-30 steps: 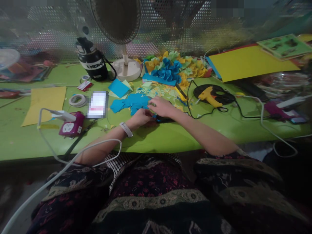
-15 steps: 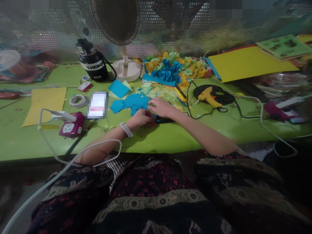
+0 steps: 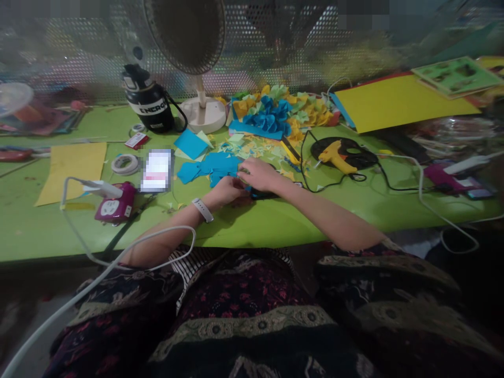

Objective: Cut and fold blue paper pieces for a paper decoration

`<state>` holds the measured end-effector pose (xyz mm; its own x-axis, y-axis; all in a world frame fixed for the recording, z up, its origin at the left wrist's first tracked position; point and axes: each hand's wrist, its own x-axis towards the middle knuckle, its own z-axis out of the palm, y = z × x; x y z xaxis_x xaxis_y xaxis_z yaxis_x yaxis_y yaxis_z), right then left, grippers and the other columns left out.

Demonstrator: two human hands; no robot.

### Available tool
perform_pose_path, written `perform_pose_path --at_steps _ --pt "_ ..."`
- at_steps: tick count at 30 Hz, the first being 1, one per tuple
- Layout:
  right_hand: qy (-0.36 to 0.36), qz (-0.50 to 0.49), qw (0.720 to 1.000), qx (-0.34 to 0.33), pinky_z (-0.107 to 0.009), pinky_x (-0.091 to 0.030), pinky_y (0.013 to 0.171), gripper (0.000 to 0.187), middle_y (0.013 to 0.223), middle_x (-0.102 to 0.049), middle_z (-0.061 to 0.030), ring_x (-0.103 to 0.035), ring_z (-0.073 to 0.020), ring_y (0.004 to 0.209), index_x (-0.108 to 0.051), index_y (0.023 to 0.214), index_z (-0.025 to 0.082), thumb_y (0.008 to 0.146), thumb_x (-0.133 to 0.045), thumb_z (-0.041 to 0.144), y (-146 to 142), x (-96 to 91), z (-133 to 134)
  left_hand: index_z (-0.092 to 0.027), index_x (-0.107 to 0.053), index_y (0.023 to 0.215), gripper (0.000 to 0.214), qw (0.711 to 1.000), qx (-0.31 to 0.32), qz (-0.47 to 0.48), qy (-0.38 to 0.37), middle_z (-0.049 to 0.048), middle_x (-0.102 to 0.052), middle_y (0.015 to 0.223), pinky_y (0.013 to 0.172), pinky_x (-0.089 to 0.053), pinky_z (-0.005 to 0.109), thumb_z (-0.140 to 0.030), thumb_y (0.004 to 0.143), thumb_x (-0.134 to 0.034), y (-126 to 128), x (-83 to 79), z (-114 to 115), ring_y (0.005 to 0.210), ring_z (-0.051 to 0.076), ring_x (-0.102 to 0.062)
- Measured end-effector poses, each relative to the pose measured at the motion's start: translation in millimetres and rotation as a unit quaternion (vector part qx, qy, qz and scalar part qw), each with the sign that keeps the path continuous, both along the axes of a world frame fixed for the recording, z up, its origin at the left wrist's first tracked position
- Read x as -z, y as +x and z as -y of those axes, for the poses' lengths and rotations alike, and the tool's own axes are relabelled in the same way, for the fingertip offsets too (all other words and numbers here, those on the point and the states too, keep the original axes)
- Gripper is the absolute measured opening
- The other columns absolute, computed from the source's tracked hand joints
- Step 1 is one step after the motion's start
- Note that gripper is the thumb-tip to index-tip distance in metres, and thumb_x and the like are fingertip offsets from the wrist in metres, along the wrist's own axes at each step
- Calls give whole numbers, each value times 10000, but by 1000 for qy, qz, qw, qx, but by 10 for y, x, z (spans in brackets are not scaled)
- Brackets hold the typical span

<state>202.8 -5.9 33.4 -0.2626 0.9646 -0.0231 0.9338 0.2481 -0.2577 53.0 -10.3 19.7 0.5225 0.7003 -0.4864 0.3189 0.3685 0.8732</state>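
My left hand (image 3: 229, 192), with a white band on its wrist, is closed low over the green table, its fingertips meeting those of the other hand. My right hand (image 3: 256, 174) curls in from the right with bent, closed fingers. Whatever they pinch is too small and hidden to make out. Several cut blue paper pieces (image 3: 219, 164) lie in a heap just beyond the fingers. Partly covered by my right hand and wrist is a dark flat object (image 3: 263, 196) with a blue edge, its kind unclear.
A yellow glue gun (image 3: 337, 156) rests on a black holder, its cord looping nearby. Behind stand paper flowers (image 3: 275, 115), a fan (image 3: 202, 113) and a black bottle (image 3: 149, 107). Left are a phone (image 3: 156, 170), a tape roll (image 3: 125, 164) and a purple adapter (image 3: 115, 202) with a white cable.
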Motion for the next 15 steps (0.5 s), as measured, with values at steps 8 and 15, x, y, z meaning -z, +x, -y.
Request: perform_pose_path --at_steps 8,15 --pt "-13 2 1000 2 -367 -414 965 348 1183 -644 -168 -565 -264 1135 -693 1075 120 990 -419 317 -28 -44 26 -142 -546 808 136 1000 7 -4 0 41 -716 650 565 -538 231 -87 846 -665 -1 5 16 553 129 -683" --pt "12 5 1000 -13 -423 -409 1009 399 1321 -571 -194 -515 -310 1233 -584 1269 103 991 -389 313 18 84 -9 -153 -643 847 132 935 16 -102 339 45 -726 697 604 -524 244 -272 819 -690 -269 -337 -91 625 163 -696"
